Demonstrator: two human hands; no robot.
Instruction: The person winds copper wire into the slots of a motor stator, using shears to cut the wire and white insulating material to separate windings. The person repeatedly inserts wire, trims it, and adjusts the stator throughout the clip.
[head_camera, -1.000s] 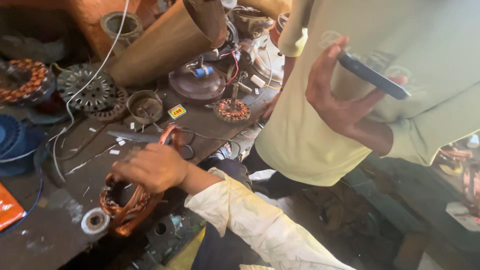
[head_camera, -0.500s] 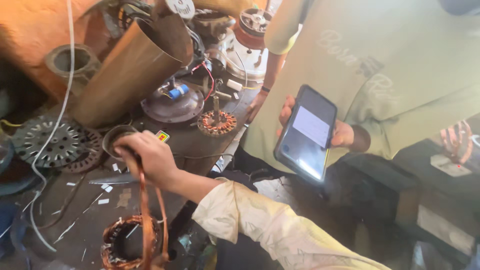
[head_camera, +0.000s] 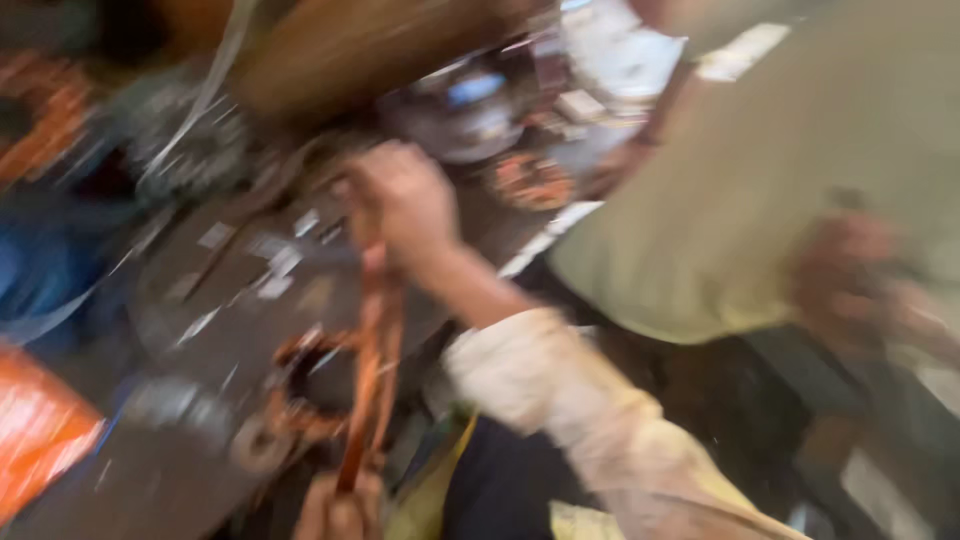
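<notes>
Above the cluttered dark workbench, the right hand clenches a long copper-orange wire loop, blurred, hanging down to the left hand, whose grip cannot be made out.

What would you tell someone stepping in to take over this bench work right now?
Right hand: shut round the top of a copper wire strand, above the bench.
Left hand: at the strand's lower end; grip too blurred to tell.
Copper coil: on the bench beside the strand.
Done: the strand is stretched between the hands.
Left: the other windings sit in the coil.
A person in a pale shirt stands close by.
</notes>
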